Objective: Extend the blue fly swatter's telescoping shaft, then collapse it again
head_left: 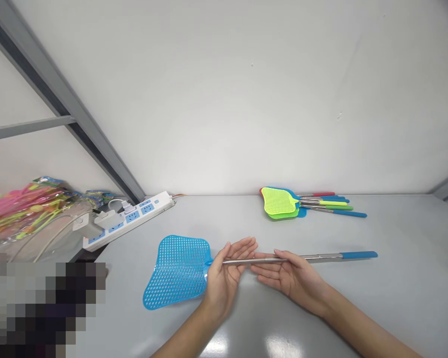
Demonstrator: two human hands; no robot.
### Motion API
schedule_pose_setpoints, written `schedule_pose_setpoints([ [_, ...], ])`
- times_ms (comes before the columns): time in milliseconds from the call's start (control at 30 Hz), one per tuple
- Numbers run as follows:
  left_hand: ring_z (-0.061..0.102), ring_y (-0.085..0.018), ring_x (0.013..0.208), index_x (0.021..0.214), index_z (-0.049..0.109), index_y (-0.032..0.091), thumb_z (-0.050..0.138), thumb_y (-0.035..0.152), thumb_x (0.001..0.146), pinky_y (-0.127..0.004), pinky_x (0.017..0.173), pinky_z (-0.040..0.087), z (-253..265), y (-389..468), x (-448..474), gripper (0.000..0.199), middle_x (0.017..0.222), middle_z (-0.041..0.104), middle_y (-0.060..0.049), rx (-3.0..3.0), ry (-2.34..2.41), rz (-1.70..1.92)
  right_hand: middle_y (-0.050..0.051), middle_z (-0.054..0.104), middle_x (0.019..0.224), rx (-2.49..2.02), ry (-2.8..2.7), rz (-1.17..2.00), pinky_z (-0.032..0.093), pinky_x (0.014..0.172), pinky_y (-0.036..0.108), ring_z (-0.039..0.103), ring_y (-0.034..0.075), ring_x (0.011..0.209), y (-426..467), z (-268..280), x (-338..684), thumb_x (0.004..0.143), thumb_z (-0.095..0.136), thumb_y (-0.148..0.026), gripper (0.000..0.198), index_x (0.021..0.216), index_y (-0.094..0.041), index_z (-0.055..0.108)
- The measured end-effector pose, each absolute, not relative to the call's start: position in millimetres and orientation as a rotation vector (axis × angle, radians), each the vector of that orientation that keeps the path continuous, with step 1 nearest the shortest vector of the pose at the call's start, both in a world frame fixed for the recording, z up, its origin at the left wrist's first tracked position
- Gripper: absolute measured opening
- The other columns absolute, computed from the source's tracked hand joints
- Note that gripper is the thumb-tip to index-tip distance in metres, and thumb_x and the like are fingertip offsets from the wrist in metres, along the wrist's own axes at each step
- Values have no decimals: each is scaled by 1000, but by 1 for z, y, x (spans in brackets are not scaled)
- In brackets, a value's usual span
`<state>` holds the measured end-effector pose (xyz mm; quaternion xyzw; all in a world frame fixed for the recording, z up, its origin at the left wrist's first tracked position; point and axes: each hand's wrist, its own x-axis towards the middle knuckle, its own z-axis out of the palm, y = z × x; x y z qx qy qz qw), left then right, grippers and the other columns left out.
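A blue fly swatter (178, 271) with a telescopic metal shaft and a blue grip lies across both hands, its perforated head to the left. My left hand (226, 281) holds the shaft close to the head, palm up, the shaft between thumb and palm and the fingers loosely stretched. My right hand (291, 278) has its thumb over the middle of the extended shaft, with its fingers underneath. The blue grip end points right, beyond my right hand.
Against the wall at the back lies a pile of fly swatters (280, 201) in yellow, green, blue and red. A white power strip (134, 219) with plugs and cables sits at the left edge, near plastic-wrapped colourful goods (26, 209). A blurred patch covers the lower left.
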<state>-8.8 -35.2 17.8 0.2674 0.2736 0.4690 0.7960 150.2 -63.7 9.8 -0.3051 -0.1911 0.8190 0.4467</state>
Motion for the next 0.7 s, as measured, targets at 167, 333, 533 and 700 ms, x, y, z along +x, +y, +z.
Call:
schedule_pose_setpoints([
  [167,45,-26,107,95,60,6,36,33,80,-37,96,27,17,-35,-8,39,106,57,-15,560,575,991,17,58,102,-726,-505,1974,30,92,38,52,24,98,-64,8,149,78,41,-28,34,96,-5,58],
  [333,47,-26,105,95,59,5,36,33,80,-38,96,27,16,-35,-9,39,106,57,-15,544,552,971,14,59,99,-727,-496,1928,31,91,39,52,24,98,-64,7,148,77,43,-27,28,89,-8,60],
  [533,48,-27,103,95,58,4,36,33,80,-40,94,30,14,-36,-8,40,103,58,-16,548,551,866,11,61,92,-660,-400,1968,30,92,37,54,21,93,-63,3,150,78,43,-23,21,81,-11,59],
  [700,48,-27,104,94,59,3,37,34,80,-39,93,31,12,-37,-7,40,103,58,-17,550,571,841,11,60,92,-662,-385,1984,30,92,35,54,20,92,-63,1,151,78,44,-23,22,85,-9,58],
])
